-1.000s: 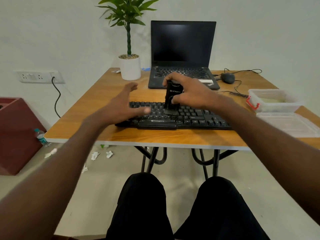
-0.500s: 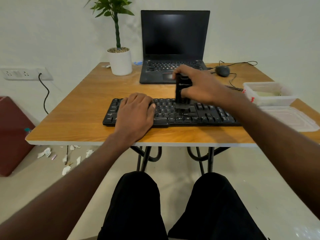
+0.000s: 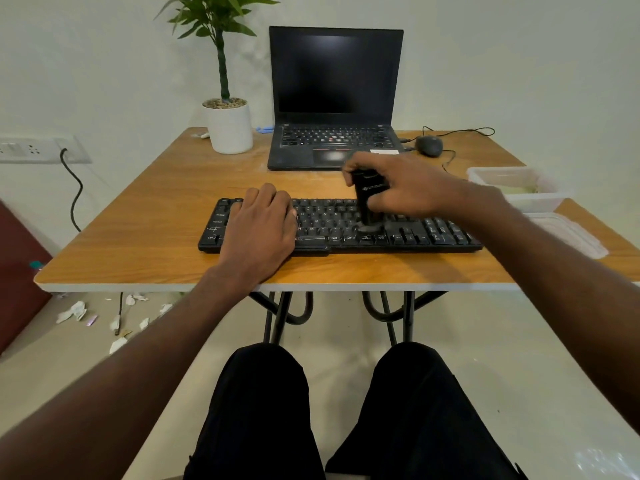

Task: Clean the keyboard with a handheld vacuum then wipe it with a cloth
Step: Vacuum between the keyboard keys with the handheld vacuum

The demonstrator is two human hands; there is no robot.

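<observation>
A black keyboard [image 3: 415,233] lies along the front of the wooden table [image 3: 149,233]. My right hand [image 3: 408,188] grips a small black handheld vacuum [image 3: 366,199], held upright with its nozzle down on the keys right of the keyboard's middle. My left hand [image 3: 261,225] rests flat on the keyboard's left part, fingers together and fairly straight, covering those keys. No cloth can be made out in this view.
Behind the keyboard stands an open black laptop [image 3: 334,98], a potted plant [image 3: 228,123] to its left and a wired mouse [image 3: 428,145] to its right. A clear plastic box [image 3: 519,188] and its lid [image 3: 568,233] sit at the right edge. Paper scraps [image 3: 74,311] litter the floor.
My left hand came down from the air onto the keyboard's left side and stays there. The vacuum in my right hand has moved rightward along the keys.
</observation>
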